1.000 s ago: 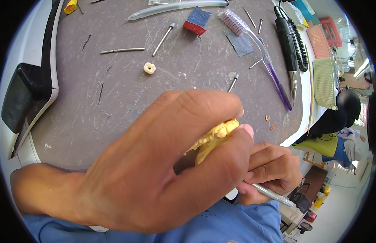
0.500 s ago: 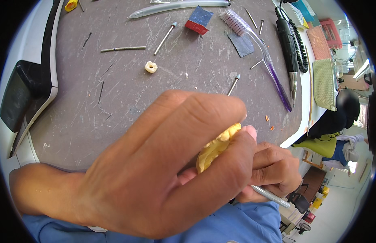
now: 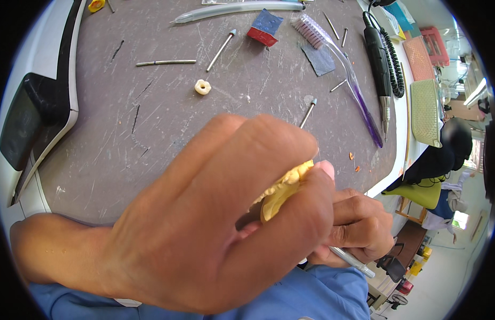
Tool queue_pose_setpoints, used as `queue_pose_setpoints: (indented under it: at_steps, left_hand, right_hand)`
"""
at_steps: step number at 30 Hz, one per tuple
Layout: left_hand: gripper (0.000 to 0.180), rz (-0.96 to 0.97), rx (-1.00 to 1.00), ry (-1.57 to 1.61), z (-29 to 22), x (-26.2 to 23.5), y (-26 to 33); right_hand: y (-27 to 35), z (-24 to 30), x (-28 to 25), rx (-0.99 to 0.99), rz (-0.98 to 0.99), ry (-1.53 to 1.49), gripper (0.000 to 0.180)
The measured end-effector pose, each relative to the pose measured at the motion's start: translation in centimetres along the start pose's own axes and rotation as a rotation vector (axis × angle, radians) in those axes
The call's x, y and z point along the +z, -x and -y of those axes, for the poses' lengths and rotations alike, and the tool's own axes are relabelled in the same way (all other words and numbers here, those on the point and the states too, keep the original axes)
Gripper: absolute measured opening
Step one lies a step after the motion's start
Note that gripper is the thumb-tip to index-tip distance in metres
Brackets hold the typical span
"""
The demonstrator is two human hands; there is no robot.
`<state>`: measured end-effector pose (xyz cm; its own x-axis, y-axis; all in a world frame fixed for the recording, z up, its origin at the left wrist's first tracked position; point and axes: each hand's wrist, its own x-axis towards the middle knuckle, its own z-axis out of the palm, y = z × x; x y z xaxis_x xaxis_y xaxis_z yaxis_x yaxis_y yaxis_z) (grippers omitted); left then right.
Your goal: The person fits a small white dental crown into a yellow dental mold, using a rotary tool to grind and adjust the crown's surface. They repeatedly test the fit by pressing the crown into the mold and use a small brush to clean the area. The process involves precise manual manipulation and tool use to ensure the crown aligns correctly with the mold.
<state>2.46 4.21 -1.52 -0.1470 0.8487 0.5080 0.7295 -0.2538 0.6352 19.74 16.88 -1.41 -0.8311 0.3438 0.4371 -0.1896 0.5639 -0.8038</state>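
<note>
My left hand (image 3: 215, 213) is closed around a yellow plaster dental model (image 3: 283, 194), pinched between thumb and fingers. Its row of teeth shows in the gap between them, while the rest is covered. Just beyond, to the right, my right hand (image 3: 367, 226) has its fingers curled round a slim silver pen-like tool (image 3: 353, 261). That tool's rear end sticks out toward the lower right, and its working tip is hidden behind my left hand. A small cream tooth-shaped piece with a hole (image 3: 199, 86) lies on the grey worktop (image 3: 167, 112) beyond my left hand.
Several thin metal burs, including a grey-tipped one (image 3: 221, 52), lie scattered about. A purple-handled toothbrush (image 3: 366, 114), a red-and-blue block (image 3: 262, 36) and a black corded handpiece (image 3: 374, 58) are farther off. A black-and-white device (image 3: 29, 122) borders the left; baskets (image 3: 426, 112) stand at right.
My left hand has turned the dental model slightly, so more of its tooth row shows. Both hands keep their holds, and the worktop things appear shifted a little in view.
</note>
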Motion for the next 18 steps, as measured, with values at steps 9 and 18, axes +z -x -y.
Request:
queue_pose_setpoints:
  at_steps: [9, 18]
  left_hand:
    - [0.055, -0.003, 0.029, 0.029, 0.7, 0.2, 0.5]
    - [0.056, -0.062, 0.146, 0.115, 2.8, 0.8, 1.8]
  right_hand:
    - [-0.5, -0.3, -0.8, 0.095, 0.078, -0.133, 0.021]
    - [-0.1, 0.0, 0.0, 0.040, 0.047, -0.061, 0.021]
